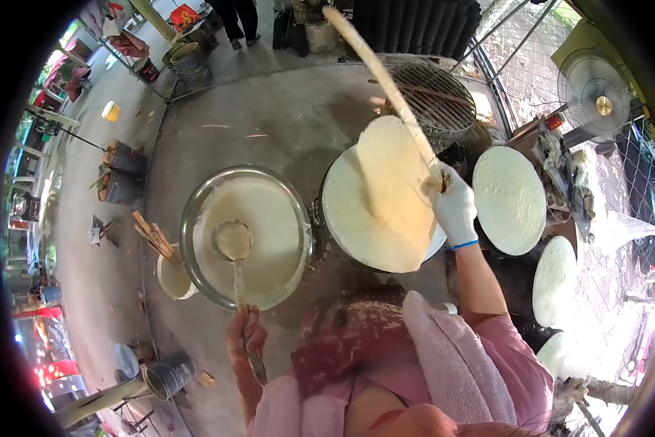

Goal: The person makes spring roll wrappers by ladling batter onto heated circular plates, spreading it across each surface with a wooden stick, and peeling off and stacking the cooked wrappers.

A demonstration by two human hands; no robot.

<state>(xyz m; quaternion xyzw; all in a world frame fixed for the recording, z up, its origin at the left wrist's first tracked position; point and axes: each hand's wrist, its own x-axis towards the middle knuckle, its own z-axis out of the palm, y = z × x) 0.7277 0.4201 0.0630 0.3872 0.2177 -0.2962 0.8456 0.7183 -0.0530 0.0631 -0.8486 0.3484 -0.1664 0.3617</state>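
My left hand [247,331] is bare and closed round the handle of a ladle [233,240], whose bowl is in the pale batter of a wide metal basin [307,247]. My right hand [455,207], in a white glove, grips a long pale stick [385,84] that slants up and to the left. Beside the glove a thin, pale sheet [393,189] lies partly folded over a round white griddle surface [342,204]. How the stick and sheet touch is hidden by the glove.
Two round white surfaces [509,200] [554,280] stand at the right, below a fan [595,95]. A round grill [433,98] is behind the griddle. Left of the basin is a bucket [173,280] with wooden sticks. A person [234,18] stands at the top.
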